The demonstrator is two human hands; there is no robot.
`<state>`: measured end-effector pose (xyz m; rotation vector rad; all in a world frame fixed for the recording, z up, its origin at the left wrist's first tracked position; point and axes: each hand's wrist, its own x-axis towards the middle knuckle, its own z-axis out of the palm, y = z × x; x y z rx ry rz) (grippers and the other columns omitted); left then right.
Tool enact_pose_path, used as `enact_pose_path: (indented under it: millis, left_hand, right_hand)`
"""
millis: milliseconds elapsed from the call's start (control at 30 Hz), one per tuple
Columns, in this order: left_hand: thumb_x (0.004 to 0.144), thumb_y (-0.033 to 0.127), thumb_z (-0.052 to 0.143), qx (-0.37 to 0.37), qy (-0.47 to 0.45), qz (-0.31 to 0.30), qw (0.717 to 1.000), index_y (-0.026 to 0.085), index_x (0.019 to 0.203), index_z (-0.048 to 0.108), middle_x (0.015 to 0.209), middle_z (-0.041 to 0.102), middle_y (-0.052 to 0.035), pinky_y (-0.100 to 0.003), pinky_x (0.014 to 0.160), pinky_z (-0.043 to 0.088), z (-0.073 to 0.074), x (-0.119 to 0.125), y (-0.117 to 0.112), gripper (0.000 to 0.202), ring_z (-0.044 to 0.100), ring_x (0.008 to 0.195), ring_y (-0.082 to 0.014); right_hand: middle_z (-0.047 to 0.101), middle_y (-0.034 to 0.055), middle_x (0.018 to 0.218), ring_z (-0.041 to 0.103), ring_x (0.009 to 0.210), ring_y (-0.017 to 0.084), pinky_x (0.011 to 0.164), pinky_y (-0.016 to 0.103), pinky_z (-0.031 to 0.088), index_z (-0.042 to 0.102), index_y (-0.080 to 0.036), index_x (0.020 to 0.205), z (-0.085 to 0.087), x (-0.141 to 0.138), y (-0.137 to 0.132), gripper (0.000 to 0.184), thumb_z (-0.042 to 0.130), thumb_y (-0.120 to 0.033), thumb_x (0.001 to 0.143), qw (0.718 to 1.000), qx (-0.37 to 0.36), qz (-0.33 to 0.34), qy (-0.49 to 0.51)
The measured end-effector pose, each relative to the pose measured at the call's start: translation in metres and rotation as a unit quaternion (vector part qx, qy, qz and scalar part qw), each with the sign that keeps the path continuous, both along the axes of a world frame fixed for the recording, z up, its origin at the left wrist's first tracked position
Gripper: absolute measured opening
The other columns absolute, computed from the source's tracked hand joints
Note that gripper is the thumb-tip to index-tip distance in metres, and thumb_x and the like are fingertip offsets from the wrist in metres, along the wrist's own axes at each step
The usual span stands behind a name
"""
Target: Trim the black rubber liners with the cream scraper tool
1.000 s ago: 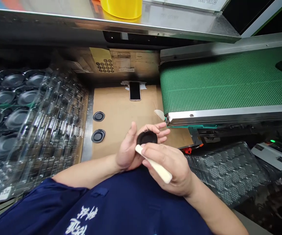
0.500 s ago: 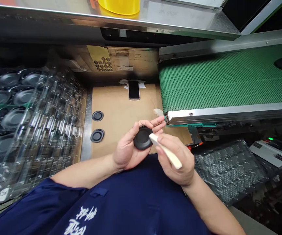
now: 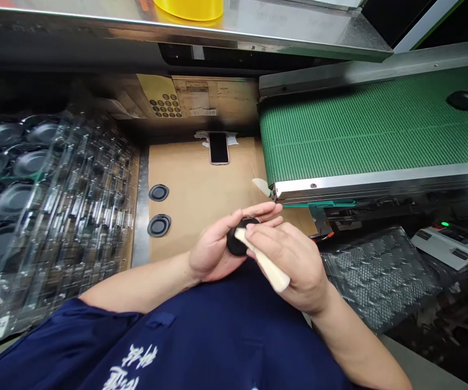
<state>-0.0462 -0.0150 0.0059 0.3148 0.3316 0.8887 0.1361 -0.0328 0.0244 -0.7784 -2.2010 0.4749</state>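
My left hand (image 3: 218,246), palm up, cradles a round black part (image 3: 234,246) between the thumb and the fingers. Gripped in my right hand (image 3: 294,257) is a cream-coloured, flat-ended bar (image 3: 272,271). The bar's narrow tip lies on the face of the black part. My right fingers cover part of the disc. To the left, two similar dark round parts, an upper one (image 3: 158,193) and a lower one (image 3: 159,225), lie on the cardboard sheet (image 3: 189,184).
Stacked clear trays (image 3: 91,189) with dark round parts stand on the left. A green conveyor belt (image 3: 339,124) on the right carries a black part (image 3: 463,100). A phone (image 3: 219,149) lies at the back. An empty-looking clear tray (image 3: 384,276) sits lower right, below the metal shelf (image 3: 258,35).
My right hand has come in lower and closer over the black part, and the bar's tip has slid left across it. The view has shifted slightly.
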Motion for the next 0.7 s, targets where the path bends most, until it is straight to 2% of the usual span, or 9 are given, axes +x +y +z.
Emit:
enact_pose_path:
  millis: [67,167,267,367,433,533,633,700]
  left_hand:
    - [0.104,0.034,0.033,0.007,0.003,0.003,1.0,0.011,0.138,0.061,0.159,0.046,-0.0143,-0.05,0.127,0.025,-0.002,0.0,0.0,0.05,0.036,0.152,-0.0322]
    - [0.103,0.033,0.033,0.02,0.012,0.017,1.0,0.011,0.14,0.059,0.159,0.046,-0.0139,-0.05,0.127,0.022,-0.003,0.0,0.001,0.051,0.036,0.152,-0.0324]
    - [0.102,0.034,0.035,0.011,0.015,0.011,1.0,0.009,0.141,0.058,0.158,0.047,-0.0156,-0.05,0.128,0.022,-0.005,0.002,0.001,0.051,0.039,0.15,-0.0328]
    - [0.102,0.032,0.036,-0.009,0.014,0.002,1.0,0.008,0.139,0.06,0.156,0.049,-0.0168,-0.049,0.127,0.024,-0.007,0.005,0.001,0.05,0.039,0.15,-0.0318]
    - [0.102,0.03,0.035,-0.015,0.019,0.005,1.0,0.008,0.137,0.061,0.156,0.049,-0.0172,-0.049,0.127,0.024,-0.008,0.005,0.0,0.049,0.038,0.15,-0.0316]
    - [0.103,0.033,0.037,-0.019,0.025,0.019,0.999,0.009,0.137,0.062,0.155,0.05,-0.0171,-0.05,0.127,0.023,-0.007,0.007,0.001,0.048,0.041,0.149,-0.0325]
    - [0.103,0.039,0.04,-0.051,0.02,0.006,0.998,0.011,0.136,0.063,0.154,0.051,-0.0165,-0.049,0.126,0.024,-0.006,0.008,0.001,0.049,0.041,0.149,-0.0327]
    - [0.104,0.043,0.039,-0.077,0.013,-0.018,0.997,0.011,0.136,0.063,0.156,0.05,-0.0154,-0.047,0.126,0.026,-0.005,0.008,0.002,0.051,0.038,0.15,-0.0317]
  right_hand:
    - [0.071,0.0167,0.125,0.068,0.103,0.029,0.085,0.047,0.058,0.058,-0.012,0.136,0.004,0.001,-0.002,0.049,0.061,-0.003,0.088,0.998,0.014,-0.041,-0.04]
    - [0.074,0.0143,0.117,0.068,0.093,0.025,0.079,0.044,0.058,0.059,-0.013,0.133,0.009,0.0,-0.006,0.043,0.058,-0.005,0.091,0.996,-0.041,-0.048,-0.063]
    - [0.073,0.0122,0.118,0.069,0.1,0.023,0.085,0.041,0.059,0.059,-0.015,0.131,0.008,-0.002,-0.006,0.038,0.057,-0.007,0.094,0.997,-0.071,-0.008,-0.032]
    - [0.073,0.0133,0.12,0.068,0.106,0.025,0.09,0.043,0.058,0.059,-0.014,0.131,0.008,-0.002,-0.004,0.04,0.057,-0.004,0.093,0.998,-0.033,-0.046,-0.023]
    - [0.074,0.0127,0.116,0.068,0.101,0.025,0.088,0.043,0.058,0.06,-0.014,0.13,0.01,0.0,-0.003,0.038,0.057,-0.006,0.093,0.996,-0.042,-0.07,-0.046]
    - [0.074,0.0099,0.107,0.07,0.092,0.023,0.08,0.041,0.06,0.062,-0.016,0.127,0.013,0.001,-0.004,0.034,0.055,-0.008,0.094,0.992,-0.096,-0.04,-0.071]
    - [0.074,0.0084,0.112,0.07,0.101,0.022,0.088,0.04,0.06,0.061,-0.018,0.129,0.009,0.0,-0.002,0.037,0.054,-0.008,0.094,0.994,-0.111,-0.004,-0.021]
    - [0.073,0.0079,0.119,0.069,0.109,0.022,0.094,0.041,0.059,0.059,-0.02,0.132,0.005,0.0,0.0,0.041,0.055,-0.007,0.094,0.996,-0.086,-0.025,0.012]
